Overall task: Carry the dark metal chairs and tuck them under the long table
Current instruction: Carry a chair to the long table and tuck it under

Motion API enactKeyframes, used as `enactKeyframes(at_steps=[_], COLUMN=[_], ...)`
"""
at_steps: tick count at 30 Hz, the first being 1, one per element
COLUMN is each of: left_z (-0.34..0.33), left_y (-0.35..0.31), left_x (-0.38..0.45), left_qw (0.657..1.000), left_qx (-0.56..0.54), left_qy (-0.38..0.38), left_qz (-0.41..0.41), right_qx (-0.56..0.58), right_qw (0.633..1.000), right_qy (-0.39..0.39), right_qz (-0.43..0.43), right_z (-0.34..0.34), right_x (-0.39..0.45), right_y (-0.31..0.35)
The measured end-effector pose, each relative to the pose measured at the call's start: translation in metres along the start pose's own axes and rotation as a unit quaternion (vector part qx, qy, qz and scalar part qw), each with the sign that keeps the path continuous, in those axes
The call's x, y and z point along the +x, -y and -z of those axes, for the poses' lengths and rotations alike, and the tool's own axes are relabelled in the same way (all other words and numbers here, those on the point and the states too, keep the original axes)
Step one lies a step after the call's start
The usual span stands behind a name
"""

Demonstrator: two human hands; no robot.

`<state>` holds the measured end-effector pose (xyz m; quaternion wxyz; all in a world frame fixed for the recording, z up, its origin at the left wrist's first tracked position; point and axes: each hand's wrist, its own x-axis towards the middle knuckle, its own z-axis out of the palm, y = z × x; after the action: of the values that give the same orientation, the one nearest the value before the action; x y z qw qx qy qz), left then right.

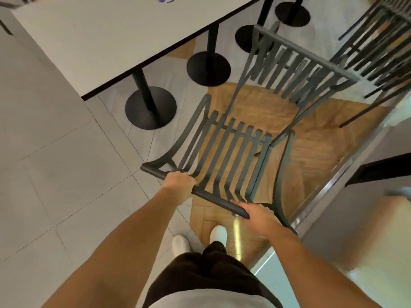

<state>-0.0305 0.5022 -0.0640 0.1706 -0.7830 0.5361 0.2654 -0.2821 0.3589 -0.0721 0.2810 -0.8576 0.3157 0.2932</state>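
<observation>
Both hands — left hand (pixel 178 182), right hand (pixel 255 215) — grip the chair (pixel 231 152), seat facing away.

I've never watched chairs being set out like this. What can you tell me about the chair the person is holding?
The chair is dark metal with a slatted back and slatted seat, thin curved legs and a round top rail. It tilts away from the person, beside the long table, not yet tucked under. The left hand and right hand both grip its top rail, fingers curled round it.
</observation>
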Motion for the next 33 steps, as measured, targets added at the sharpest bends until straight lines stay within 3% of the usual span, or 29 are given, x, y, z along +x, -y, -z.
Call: enactKeyframes(at_steps=[13, 26, 33], left_z=[-0.021, -0.005, 0.01], left_y=[0.006, -0.039, -0.046], left_x=[-0.044, -0.017, 0.002], left_qw=[0.996, 0.951, 0.946], left_qx=[-0.051, -0.162, -0.159], left_qy=[0.0, 0.024, 0.032], left_qz=[0.076, 0.261, 0.282], right_qx=[-0.132, -0.262, -0.289], right_qw=[0.985, 0.933, 0.912], right_qy=[0.043, 0.107, 0.126], right_qz=[0.104, 0.222, 0.265], right_z=[0.034, 0.125, 0.156], right_x=[0.039, 0.119, 0.143], right_y=[0.015, 0.006, 0.002])
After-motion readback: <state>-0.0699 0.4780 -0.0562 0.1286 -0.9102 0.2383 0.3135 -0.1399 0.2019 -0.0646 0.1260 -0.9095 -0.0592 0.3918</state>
